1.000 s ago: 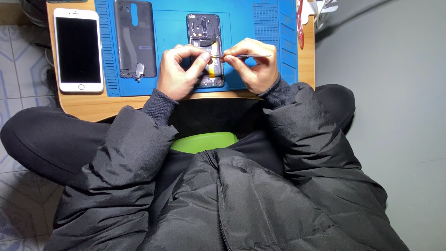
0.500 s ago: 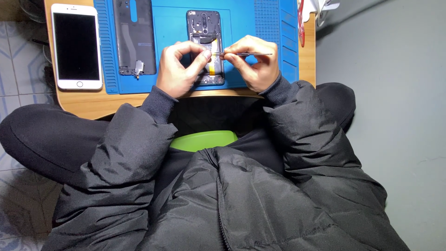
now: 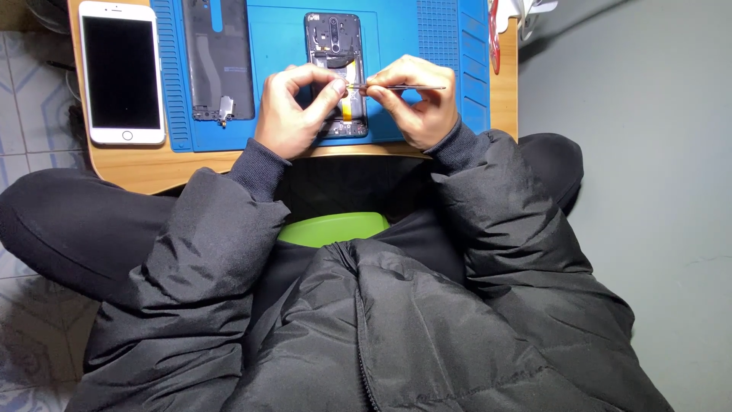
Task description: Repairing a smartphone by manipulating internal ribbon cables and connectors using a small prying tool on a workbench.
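An opened dark phone (image 3: 334, 46) with its back removed lies on a blue repair mat (image 3: 396, 30). My left hand (image 3: 293, 111) hovers over the phone's lower half, thumb and forefinger pinched on a tiny part. My right hand (image 3: 419, 103) grips thin metal tweezers (image 3: 404, 88) whose tips meet the left fingertips above the phone. The pinched part is too small to make out.
The phone's dark back cover (image 3: 217, 57) lies on the mat's left side. A white smartphone (image 3: 120, 72) with a black screen rests on the wooden table (image 3: 152, 168). A red-handled tool (image 3: 493, 30) sits at the mat's right edge. A green seat (image 3: 335, 227) shows below.
Both hands stay together over the open phone, with only small finger shifts. The view has tilted slightly.
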